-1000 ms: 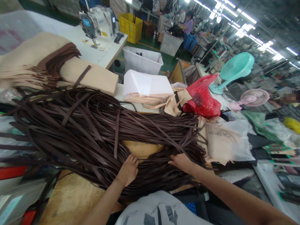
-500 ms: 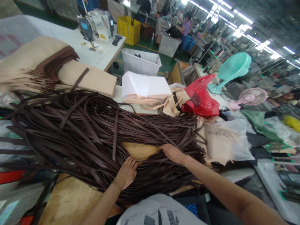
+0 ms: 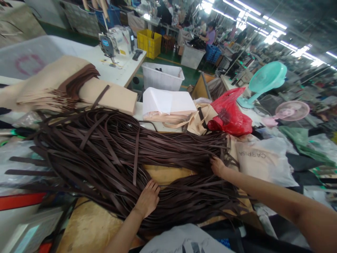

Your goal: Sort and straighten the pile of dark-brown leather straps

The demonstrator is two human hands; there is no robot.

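Note:
A large heap of long dark brown straps [image 3: 113,154] lies in loops across the wooden table. My left hand [image 3: 149,197] is on the near part of the heap, its fingers together and bent over some straps; the thumb is hidden. Further right, my right hand [image 3: 218,167] has its fingers curled at the right end of the far bundle, closed on straps there; its fingertips are partly hidden. Between the two bundles a yellowish patch of wooden board [image 3: 168,174] shows. Several strap ends stick out at the left of the heap.
Beyond the heap are beige panels [image 3: 110,95], a white-topped stack [image 3: 171,100] and a red plastic bag [image 3: 231,114]. At the right lie a clear bag of beige pieces [image 3: 263,160] and a green fan [image 3: 267,79]. A sewing machine [image 3: 117,42] stands behind.
My right hand has moved right along the straps, away from my left hand. The left hand keeps its place on the heap. The whole view has shifted slightly.

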